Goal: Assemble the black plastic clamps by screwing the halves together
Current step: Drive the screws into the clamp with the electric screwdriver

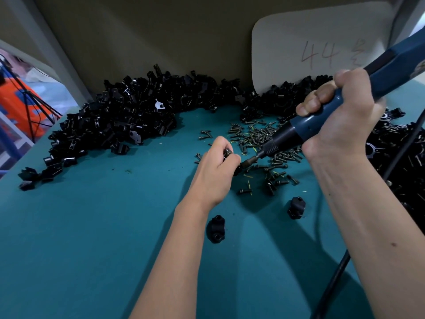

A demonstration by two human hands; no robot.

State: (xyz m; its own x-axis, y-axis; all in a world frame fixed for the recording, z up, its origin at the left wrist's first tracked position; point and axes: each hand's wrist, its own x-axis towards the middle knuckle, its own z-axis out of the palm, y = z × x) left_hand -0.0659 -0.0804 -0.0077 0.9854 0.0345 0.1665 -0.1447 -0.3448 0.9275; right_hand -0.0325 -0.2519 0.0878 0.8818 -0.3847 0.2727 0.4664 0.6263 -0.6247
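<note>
My left hand grips a black clamp, mostly hidden by my curled fingers, just above the teal table. My right hand is wrapped around a blue electric screwdriver. Its bit tip points down-left and meets the clamp at my left fingers. Loose dark screws lie scattered beyond and to the right of my hands. Two clamps lie on the table near my forearms.
A big heap of black clamp halves fills the back left. More black parts pile up at the right. A white board marked "44" leans on the back wall. The screwdriver's black cable trails off the front right.
</note>
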